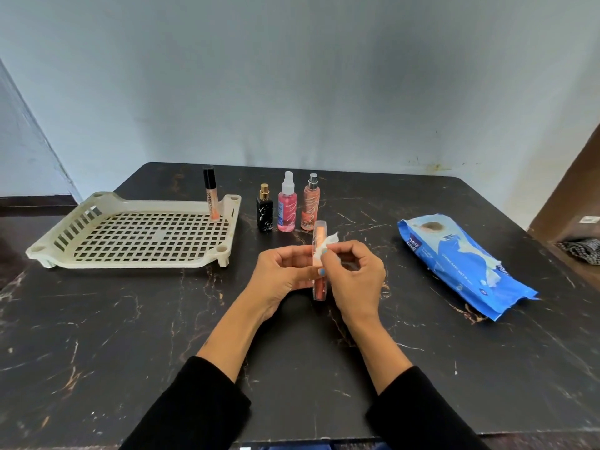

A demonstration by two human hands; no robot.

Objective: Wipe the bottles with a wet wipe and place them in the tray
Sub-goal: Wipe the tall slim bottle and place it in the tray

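Between both hands — bottle [318,254] upright, cap up.

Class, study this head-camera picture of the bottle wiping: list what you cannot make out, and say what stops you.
- Held bottle, head view: its middle is hidden by the left hand and right hand.
- Wet wipe: mostly hidden under the right fingers.
- Wipes pack: small print too small to read.
- Black bottle: label too small.
- Right-edge shelf: contents cut off.

A home room: marble-look table [130,319] against a scuffed painted wall [292,92], wooden shelf [571,196] at three o'clock.
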